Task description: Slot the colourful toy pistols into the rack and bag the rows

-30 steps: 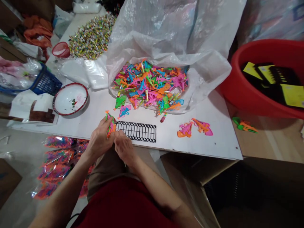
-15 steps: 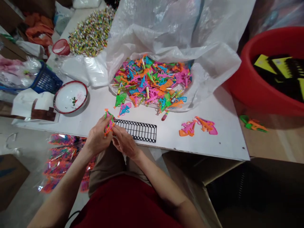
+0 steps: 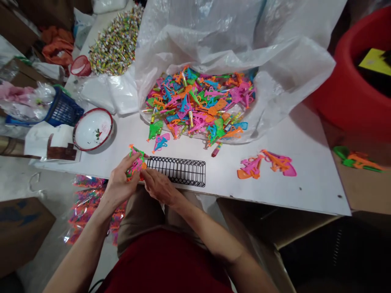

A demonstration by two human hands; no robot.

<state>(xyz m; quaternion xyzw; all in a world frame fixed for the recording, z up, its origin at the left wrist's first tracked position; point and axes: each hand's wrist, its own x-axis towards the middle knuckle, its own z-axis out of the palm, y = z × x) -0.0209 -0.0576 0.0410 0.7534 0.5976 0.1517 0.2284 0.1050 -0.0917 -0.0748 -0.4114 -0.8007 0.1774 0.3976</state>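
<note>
At the left end of a black slotted plastic rack (image 3: 183, 172), a small cluster of pink, green and orange plastic toys (image 3: 137, 163) sits between my hands. My left hand (image 3: 124, 177) has its fingers wrapped round the cluster from the left. From the right, my right hand (image 3: 157, 185) presses its closed fingertips against the toys and the rack's near edge; what lies under those fingertips is hidden. Just beyond the rack are a blue-and-pink toy (image 3: 161, 142) and a green toy (image 3: 155, 129). Orange-and-pink toys (image 3: 251, 167) lie farther right on the white table.
A clear plastic bag (image 3: 293, 81) spills a heap of coloured toys (image 3: 198, 103). An enamel bowl (image 3: 88, 130), a blue basket (image 3: 65, 108) and a pile of candy tubes (image 3: 114, 49) are at left. A red tub (image 3: 342, 89) stands at right. Bagged toys (image 3: 87, 203) lie below the table edge.
The view has shifted, so objects at the right sit farther right. Both hands stay at the rack's left end; the toy cluster is turned slightly, with more green showing.
</note>
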